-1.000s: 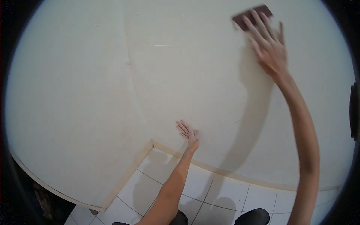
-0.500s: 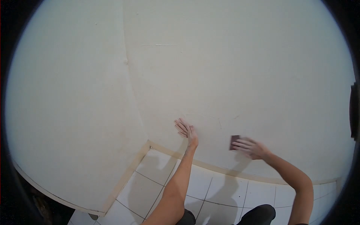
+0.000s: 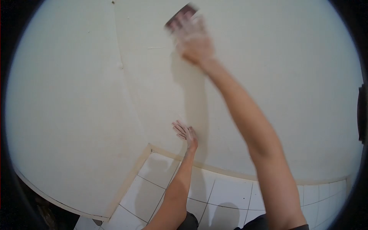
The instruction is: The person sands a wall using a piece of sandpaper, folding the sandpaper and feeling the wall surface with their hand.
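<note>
My right hand (image 3: 193, 40) is raised high on the cream wall (image 3: 245, 96) and blurred by motion. Its fingers press a dark brown sheet, apparently sandpaper (image 3: 180, 16), against the wall surface. Lower down, my left hand (image 3: 186, 131) rests flat on the same wall with its fingers spread, holding nothing. Both hands look dusted with white powder. A thin raised line (image 3: 155, 48) marks the wall just below and left of my right hand.
Two walls meet at a vertical corner (image 3: 122, 68) on the left. A beige baseboard strip (image 3: 226, 173) runs along the bottom, above white floor tiles (image 3: 230, 191). At the right edge is a dark object (image 3: 362, 113). My dark-clothed knees show at the bottom.
My right hand has swept up and left across the wall with the brown sheet, from low on the right to near the top. My left hand stays on the wall.
</note>
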`<control>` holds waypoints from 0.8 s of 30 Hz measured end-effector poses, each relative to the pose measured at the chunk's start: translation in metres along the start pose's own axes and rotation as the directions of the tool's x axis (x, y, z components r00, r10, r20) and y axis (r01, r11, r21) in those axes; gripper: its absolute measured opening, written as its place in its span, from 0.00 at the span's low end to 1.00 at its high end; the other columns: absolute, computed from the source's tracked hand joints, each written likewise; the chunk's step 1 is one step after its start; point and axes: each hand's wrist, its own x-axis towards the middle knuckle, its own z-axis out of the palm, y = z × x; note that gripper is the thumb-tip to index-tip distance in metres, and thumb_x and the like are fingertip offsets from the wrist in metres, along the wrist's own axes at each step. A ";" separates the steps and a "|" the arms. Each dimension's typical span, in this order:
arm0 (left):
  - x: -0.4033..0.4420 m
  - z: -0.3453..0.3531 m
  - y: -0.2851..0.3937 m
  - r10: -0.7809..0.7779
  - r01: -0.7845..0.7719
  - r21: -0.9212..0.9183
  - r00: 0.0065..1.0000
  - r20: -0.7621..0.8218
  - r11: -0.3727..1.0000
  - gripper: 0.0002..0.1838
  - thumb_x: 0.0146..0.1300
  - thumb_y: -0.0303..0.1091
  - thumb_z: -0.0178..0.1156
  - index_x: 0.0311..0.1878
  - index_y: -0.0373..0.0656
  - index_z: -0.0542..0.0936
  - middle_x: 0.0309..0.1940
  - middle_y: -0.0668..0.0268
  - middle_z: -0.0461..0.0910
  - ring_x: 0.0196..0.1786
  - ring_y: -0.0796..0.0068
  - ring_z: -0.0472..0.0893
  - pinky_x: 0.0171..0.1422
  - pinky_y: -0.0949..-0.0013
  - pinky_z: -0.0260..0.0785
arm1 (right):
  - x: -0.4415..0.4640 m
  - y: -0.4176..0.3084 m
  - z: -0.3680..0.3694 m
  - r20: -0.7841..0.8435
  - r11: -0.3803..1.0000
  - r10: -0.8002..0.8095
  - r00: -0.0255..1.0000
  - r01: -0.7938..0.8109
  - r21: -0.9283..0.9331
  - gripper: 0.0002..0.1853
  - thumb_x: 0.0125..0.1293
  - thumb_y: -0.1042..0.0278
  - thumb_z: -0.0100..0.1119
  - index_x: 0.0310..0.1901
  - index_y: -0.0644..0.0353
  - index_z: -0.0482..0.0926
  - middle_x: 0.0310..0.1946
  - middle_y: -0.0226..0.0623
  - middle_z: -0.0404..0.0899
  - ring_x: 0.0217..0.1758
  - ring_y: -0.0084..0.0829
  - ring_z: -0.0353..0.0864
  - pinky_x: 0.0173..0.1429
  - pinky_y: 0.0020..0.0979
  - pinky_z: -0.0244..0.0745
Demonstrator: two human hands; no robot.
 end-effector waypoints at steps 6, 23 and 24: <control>0.007 0.004 -0.007 -0.021 0.020 0.013 1.000 0.013 1.000 0.44 0.80 0.58 0.37 0.86 0.48 0.32 0.87 0.55 0.20 0.86 0.45 0.20 0.81 0.31 0.16 | -0.141 -0.062 -0.008 0.233 0.918 -0.263 0.936 0.168 0.360 0.31 0.74 0.55 0.51 0.78 0.47 0.67 0.83 0.33 0.58 0.88 0.37 0.49 0.90 0.49 0.38; -0.002 0.031 0.093 0.774 -0.775 0.002 0.630 -0.055 0.631 0.38 0.74 0.35 0.55 0.83 0.39 0.53 0.83 0.40 0.45 0.86 0.35 0.42 0.85 0.36 0.37 | -0.320 0.045 -0.114 0.468 0.904 0.234 0.853 -0.368 0.219 0.37 0.71 0.62 0.51 0.82 0.41 0.59 0.85 0.31 0.52 0.87 0.42 0.51 0.87 0.61 0.38; -0.004 0.035 0.109 0.867 -0.867 -0.010 0.499 0.018 0.499 0.37 0.73 0.35 0.55 0.82 0.38 0.57 0.83 0.41 0.49 0.85 0.36 0.46 0.86 0.37 0.39 | -0.310 0.043 -0.113 0.471 0.903 0.172 0.865 -0.330 0.276 0.37 0.70 0.63 0.52 0.82 0.44 0.59 0.85 0.31 0.52 0.87 0.42 0.51 0.87 0.60 0.39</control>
